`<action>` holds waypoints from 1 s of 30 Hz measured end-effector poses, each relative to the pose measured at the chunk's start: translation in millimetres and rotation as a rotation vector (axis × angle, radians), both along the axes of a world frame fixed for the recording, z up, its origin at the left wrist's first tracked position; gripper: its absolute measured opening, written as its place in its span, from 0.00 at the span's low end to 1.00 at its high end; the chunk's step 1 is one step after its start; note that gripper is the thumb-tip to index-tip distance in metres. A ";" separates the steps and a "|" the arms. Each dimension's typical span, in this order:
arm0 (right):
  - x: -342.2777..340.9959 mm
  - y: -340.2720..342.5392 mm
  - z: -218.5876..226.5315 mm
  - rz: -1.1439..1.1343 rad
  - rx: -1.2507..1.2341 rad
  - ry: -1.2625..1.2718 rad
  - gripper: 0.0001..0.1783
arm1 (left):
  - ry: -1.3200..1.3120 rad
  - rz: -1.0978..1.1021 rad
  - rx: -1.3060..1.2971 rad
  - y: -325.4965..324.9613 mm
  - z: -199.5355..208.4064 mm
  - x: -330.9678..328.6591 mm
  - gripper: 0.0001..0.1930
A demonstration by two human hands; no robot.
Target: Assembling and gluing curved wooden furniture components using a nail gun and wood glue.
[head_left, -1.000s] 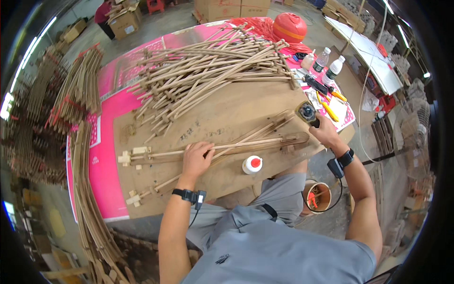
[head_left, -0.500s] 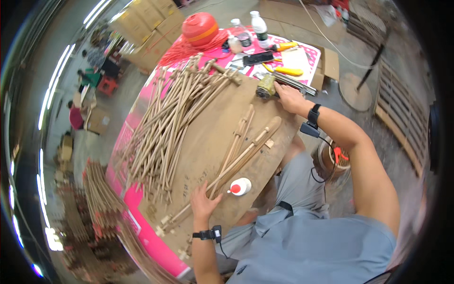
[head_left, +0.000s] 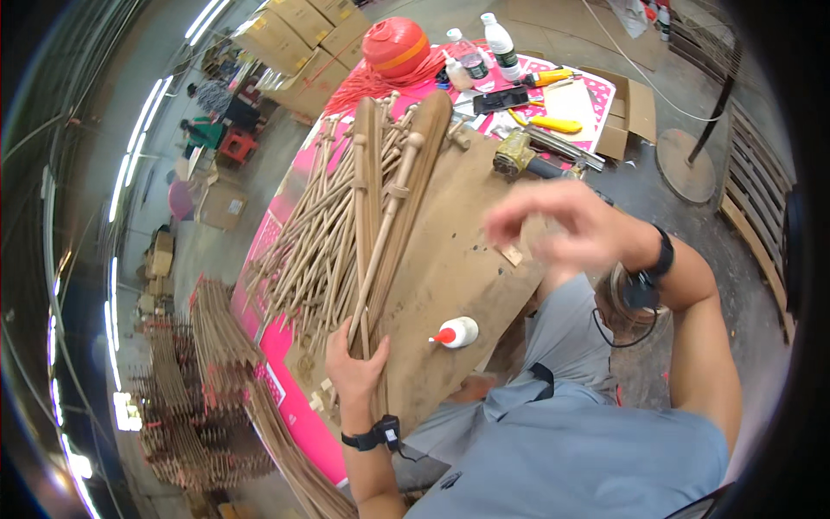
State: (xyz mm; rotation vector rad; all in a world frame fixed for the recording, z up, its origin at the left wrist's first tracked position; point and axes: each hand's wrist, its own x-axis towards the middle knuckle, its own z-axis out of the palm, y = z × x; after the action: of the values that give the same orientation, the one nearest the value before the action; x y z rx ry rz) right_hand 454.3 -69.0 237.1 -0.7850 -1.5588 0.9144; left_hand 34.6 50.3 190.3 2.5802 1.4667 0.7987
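My left hand (head_left: 356, 368) is closed round the lower end of a long wooden piece (head_left: 417, 177), made of flat round-ended slats with thin knobbed rods along them. The piece's far end lies over a pile of similar wooden rods (head_left: 333, 225). My right hand (head_left: 562, 223), blurred by motion, is in the air over the table's right edge, fingers curved and apart from the thumb, with nothing visible in them. Just beyond it a nail gun (head_left: 516, 156) rests on the board. A white glue bottle with a red tip (head_left: 458, 332) lies right of my left hand.
On the pink-covered table (head_left: 290, 424) lies a brown board (head_left: 450, 233). At the back are a red ball of cord (head_left: 395, 48), bottles (head_left: 500, 48), a phone (head_left: 500, 100) and yellow-handled tools (head_left: 556, 124). Bundled wooden strips (head_left: 220, 337) stand at left; a pallet (head_left: 756, 216) leans at right.
My right hand has left the nail gun and moved nearer, now empty. My left hand has swung the wooden piece leftward, its far end now over the rod pile. The view has shifted slightly.
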 end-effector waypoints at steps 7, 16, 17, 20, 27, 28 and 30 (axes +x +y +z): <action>-70.8 -49.3 80.9 0.821 0.370 0.339 0.23 | -0.124 0.203 -0.193 -61.1 20.7 -42.9 0.35; -124.1 -36.4 54.8 0.517 0.779 0.381 0.31 | -0.199 0.243 -0.194 -137.2 -2.6 -86.4 0.31; -120.1 -36.1 55.3 0.532 0.775 0.383 0.31 | -0.190 0.290 -0.247 -147.1 -11.4 -94.3 0.33; -105.8 -28.1 39.6 0.337 0.749 -0.142 0.23 | -0.156 0.359 -0.212 -168.9 -26.5 -103.5 0.37; -115.6 -11.6 -87.7 -0.169 0.457 -0.425 0.23 | -0.215 0.286 -0.160 -196.5 -63.9 -114.3 0.35; -118.9 -11.8 -98.9 -0.206 0.363 -0.462 0.24 | -0.210 0.298 -0.161 -202.0 -68.3 -118.0 0.35; -125.2 -10.3 -116.7 -0.211 0.289 -0.503 0.28 | -0.238 0.321 -0.202 -209.8 -74.9 -121.3 0.35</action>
State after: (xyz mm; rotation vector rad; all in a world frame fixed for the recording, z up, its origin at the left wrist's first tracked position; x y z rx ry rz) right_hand 329.1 -79.3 120.4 -0.9930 -1.9416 0.3341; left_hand -86.7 -159.5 115.3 2.0552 1.8001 0.8999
